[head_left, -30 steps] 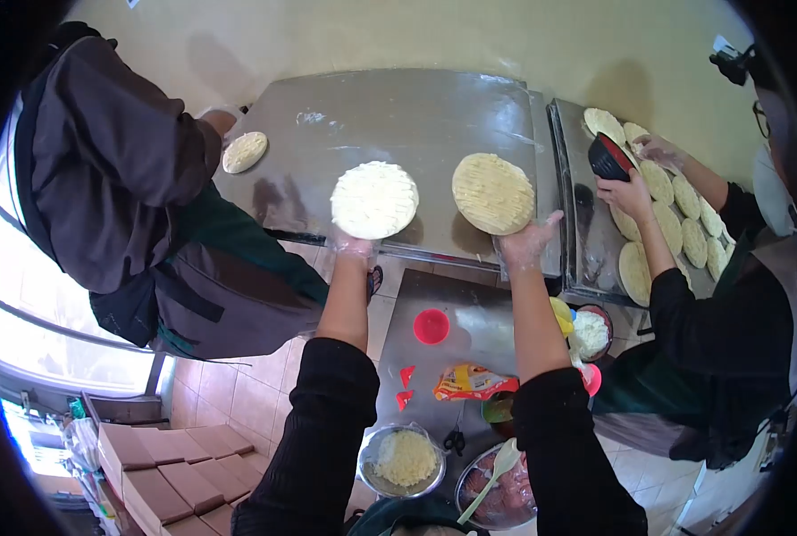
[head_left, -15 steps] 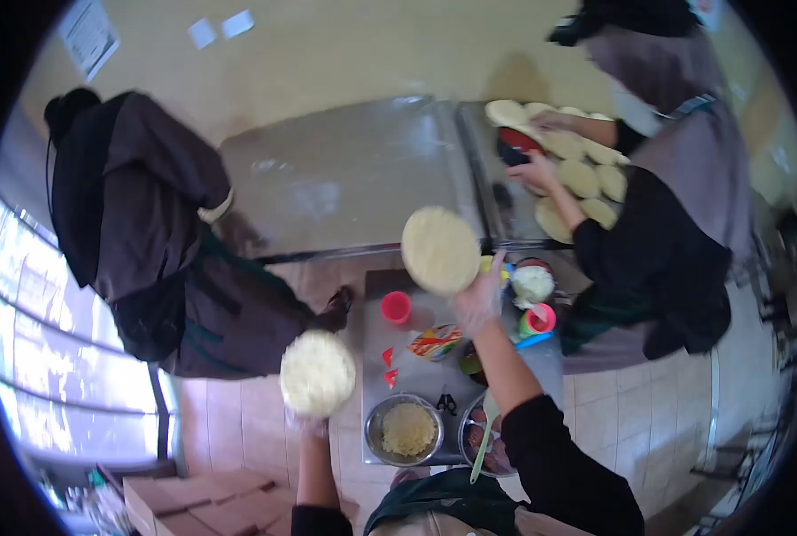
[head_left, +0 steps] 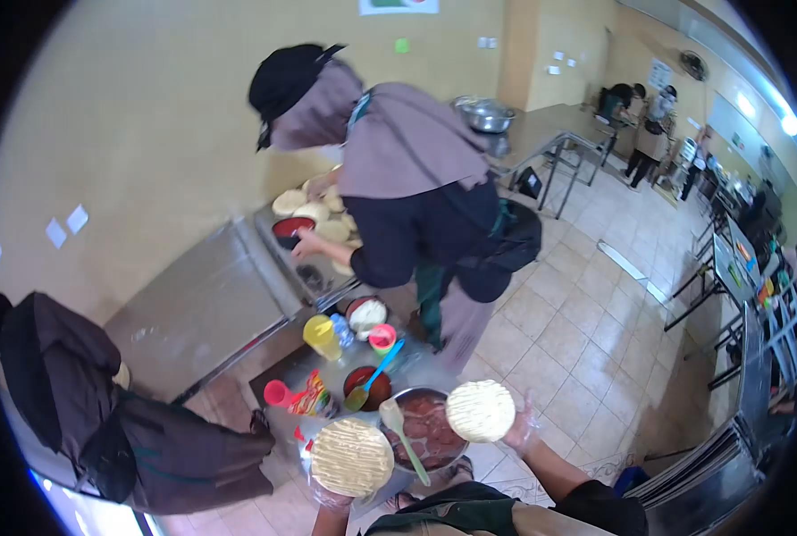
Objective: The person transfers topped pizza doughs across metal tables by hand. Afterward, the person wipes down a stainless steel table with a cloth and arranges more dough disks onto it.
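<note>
My left hand (head_left: 331,497) holds a round flat bread (head_left: 352,457) from below, its pale brown top marked with fine ridges. Out to the right, my right hand (head_left: 524,425) grips the edge of a second, whiter round bread (head_left: 481,411) with similar lines across it. Both hands seem to wear clear plastic gloves. Between the breads stands a metal bowl (head_left: 439,391) of reddish round slices, with a pale green spatula (head_left: 405,441) leaning in it. Beyond is a dark bowl of red sauce with a blue-handled spoon (head_left: 386,362).
A yellow cup (head_left: 322,338), pink cup (head_left: 279,393), printed packet (head_left: 314,397) and bowl of white food (head_left: 366,314) share the small table. A co-worker (head_left: 416,179) bends over a tray of breads with a red-lined bowl (head_left: 293,230). Another person (head_left: 121,429) stands at left.
My view has swung to the right, bringing in the far room. Both breads stay in my hands, now held lower and nearer me, the right one beside the bowl of slices.
</note>
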The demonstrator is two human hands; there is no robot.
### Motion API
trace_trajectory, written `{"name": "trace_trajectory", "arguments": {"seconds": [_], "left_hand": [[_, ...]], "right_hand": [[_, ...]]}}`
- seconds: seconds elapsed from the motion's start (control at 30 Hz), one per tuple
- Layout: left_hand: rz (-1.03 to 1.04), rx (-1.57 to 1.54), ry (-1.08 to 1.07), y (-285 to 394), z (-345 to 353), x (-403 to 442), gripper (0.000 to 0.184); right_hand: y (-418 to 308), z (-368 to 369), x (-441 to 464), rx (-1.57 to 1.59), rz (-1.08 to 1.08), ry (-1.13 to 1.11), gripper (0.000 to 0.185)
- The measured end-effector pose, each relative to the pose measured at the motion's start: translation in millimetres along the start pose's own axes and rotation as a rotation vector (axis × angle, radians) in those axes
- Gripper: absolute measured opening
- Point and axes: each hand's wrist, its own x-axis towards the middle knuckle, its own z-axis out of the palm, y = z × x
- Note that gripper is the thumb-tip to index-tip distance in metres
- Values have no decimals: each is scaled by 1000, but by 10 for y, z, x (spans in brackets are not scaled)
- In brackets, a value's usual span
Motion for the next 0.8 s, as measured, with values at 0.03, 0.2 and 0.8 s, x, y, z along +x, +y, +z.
{"name": "trace_trajectory", "arguments": {"seconds": [0.03,0.2,0.8], "left_hand": [[-49,40,-67,-113,113,144,56],[-176,118,-162,-993,346,671,56],[-387,229,-210,-4715,1868,2687,54]], "right_hand": [[-175,-45,-120,8,-22,-19,99],[-1132,-485,-615,114,-242,74,97],[-4048,-659,-1407,225,-651,170,88]]}}
